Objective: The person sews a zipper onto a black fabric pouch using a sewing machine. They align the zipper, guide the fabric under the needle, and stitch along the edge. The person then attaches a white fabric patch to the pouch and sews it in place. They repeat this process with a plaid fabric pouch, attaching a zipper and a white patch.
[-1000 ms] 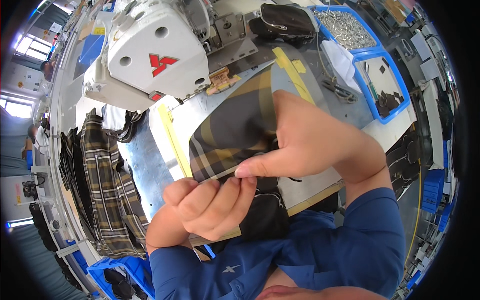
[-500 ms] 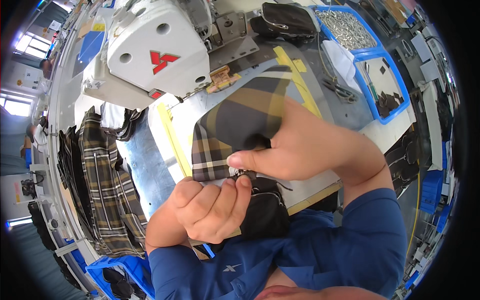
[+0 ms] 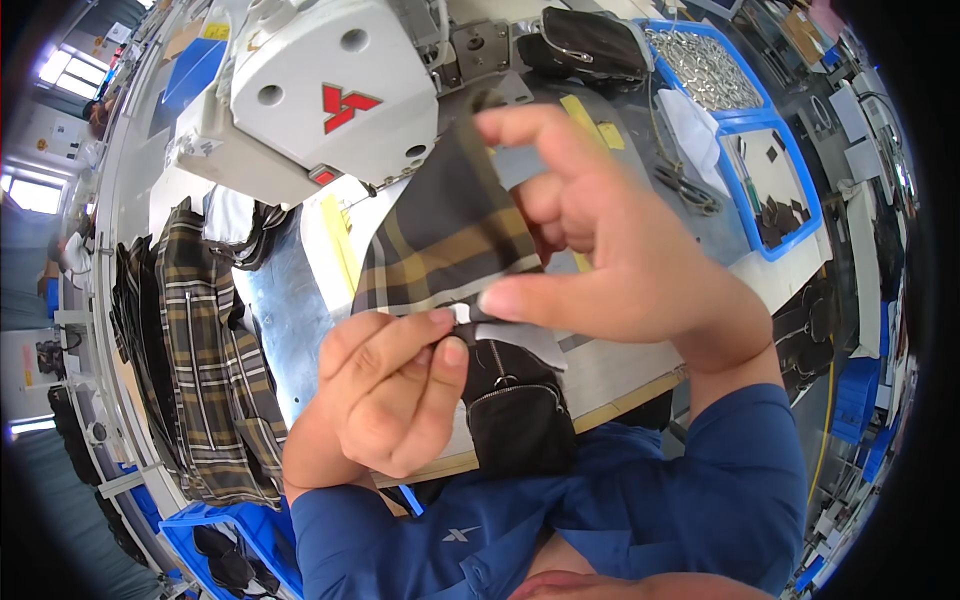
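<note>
A brown, black and white plaid fabric piece (image 3: 435, 235) stands raised in front of the sewing machine, its lower edge at my hands. My left hand (image 3: 395, 395) is closed, pinching that edge by a small white tab (image 3: 461, 313). Over it, my right hand (image 3: 620, 250) has thumb and fingers spread apart. Its thumb tip lies by the tab, and its slightly blurred index finger reaches the upper edge of the fabric. Below, a black zippered pouch (image 3: 520, 425) hangs over the table's front edge; a dark strip with a metal ring runs from it up toward my hands.
The white sewing machine head (image 3: 335, 100) stands close ahead. Plaid pieces with zippers (image 3: 205, 370) lie at left, above a blue crate (image 3: 180, 530). At far right are a blue tray of metal rings (image 3: 705, 70), another blue tray (image 3: 805, 225) and a black pouch (image 3: 585, 45).
My right hand has spread its fingers, its index finger moving up and left. The plaid fabric has tilted left and its fold has opened out. More of the black pouch and strip shows.
</note>
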Demonstrator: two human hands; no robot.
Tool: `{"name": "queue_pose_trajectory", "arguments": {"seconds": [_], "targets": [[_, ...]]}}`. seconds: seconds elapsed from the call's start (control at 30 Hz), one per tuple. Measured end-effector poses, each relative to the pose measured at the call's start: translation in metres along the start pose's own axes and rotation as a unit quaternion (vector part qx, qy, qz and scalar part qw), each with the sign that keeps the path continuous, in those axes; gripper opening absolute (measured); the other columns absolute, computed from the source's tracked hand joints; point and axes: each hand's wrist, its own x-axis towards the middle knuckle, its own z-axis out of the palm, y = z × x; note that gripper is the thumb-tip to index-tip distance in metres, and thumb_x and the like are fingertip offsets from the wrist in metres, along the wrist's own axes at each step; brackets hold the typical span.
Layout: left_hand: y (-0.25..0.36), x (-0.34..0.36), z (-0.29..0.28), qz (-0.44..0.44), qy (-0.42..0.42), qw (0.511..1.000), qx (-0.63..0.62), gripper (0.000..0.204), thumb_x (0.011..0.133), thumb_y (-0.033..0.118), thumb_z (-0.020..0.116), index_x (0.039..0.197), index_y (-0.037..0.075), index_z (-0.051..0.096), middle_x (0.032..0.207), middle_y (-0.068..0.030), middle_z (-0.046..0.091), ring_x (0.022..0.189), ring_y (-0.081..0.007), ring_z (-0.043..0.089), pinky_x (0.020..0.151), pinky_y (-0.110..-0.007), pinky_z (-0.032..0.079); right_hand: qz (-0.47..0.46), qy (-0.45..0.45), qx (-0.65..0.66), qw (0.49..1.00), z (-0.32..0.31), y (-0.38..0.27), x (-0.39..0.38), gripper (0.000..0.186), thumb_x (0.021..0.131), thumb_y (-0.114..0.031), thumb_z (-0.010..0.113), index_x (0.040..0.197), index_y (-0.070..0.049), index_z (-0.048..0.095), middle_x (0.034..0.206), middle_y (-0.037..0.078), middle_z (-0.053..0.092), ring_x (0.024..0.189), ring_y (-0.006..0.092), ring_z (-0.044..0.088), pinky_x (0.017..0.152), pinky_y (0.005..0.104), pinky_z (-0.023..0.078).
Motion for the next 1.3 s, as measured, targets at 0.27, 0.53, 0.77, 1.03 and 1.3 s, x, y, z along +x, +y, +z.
{"name": "queue_pose_trajectory", "arguments": {"seconds": [0.27, 0.53, 0.77, 1.03, 1.3], "targets": [[0.003, 0.005, -0.012, -0.017, -0.017, 0.999, -0.029, 0.023, 0.076, -0.014, 0.080, 0.096, -0.007, 0.070, 0.096, -0.0128, 0.059, 0.089, -0.0312, 0.074, 0.067, -0.039, 0.053, -0.296, 0.044, -0.346, 0.889, -0.004, 0.015, 0.003, 0.028, 0.071, 0.003, 0.084, 0.096, -0.008, 0.079, 0.094, 0.010, 0.073, 0.074, 0.0286, 0.069, 0.065, 0.0343, 0.054], [0.004, 0.005, -0.003, 0.041, 0.003, 0.997, -0.061, 0.018, 0.077, -0.014, 0.079, 0.086, -0.001, 0.071, 0.092, -0.0076, 0.053, 0.085, -0.0282, 0.074, 0.067, -0.036, 0.054, -0.487, 0.063, -0.494, 0.717, -0.001, 0.014, 0.006, 0.025, 0.066, -0.007, 0.080, 0.091, -0.007, 0.077, 0.098, 0.005, 0.074, 0.088, 0.0232, 0.067, 0.071, 0.0373, 0.050], [0.002, 0.000, 0.006, 0.081, 0.037, 0.993, -0.074, 0.017, 0.076, -0.012, 0.079, 0.087, -0.002, 0.072, 0.087, -0.0076, 0.054, 0.086, -0.0308, 0.077, 0.066, -0.036, 0.055, -0.525, 0.007, -0.483, 0.701, -0.006, 0.023, 0.008, 0.025, 0.071, -0.008, 0.078, 0.096, -0.002, 0.077, 0.099, 0.006, 0.075, 0.087, 0.0238, 0.066, 0.072, 0.0372, 0.051], [-0.001, 0.003, -0.010, -0.038, -0.011, 0.992, -0.120, 0.020, 0.076, -0.009, 0.081, 0.093, -0.007, 0.071, 0.085, -0.0109, 0.064, 0.090, -0.0353, 0.076, 0.068, -0.042, 0.055, -0.434, -0.069, -0.324, 0.838, -0.009, 0.001, 0.007, 0.024, 0.084, -0.016, 0.076, 0.104, -0.003, 0.078, 0.101, 0.008, 0.075, 0.088, 0.0274, 0.068, 0.075, 0.0387, 0.053], [-0.001, 0.002, -0.009, -0.035, 0.040, 0.986, -0.159, 0.022, 0.078, -0.001, 0.086, 0.097, -0.005, 0.075, 0.085, -0.0115, 0.065, 0.089, -0.0339, 0.076, 0.069, -0.041, 0.056, -0.512, -0.030, -0.378, 0.771, -0.002, 0.021, 0.012, 0.015, 0.082, -0.013, 0.076, 0.092, -0.003, 0.073, 0.087, 0.006, 0.070, 0.080, 0.0244, 0.068, 0.067, 0.0367, 0.051]]}}
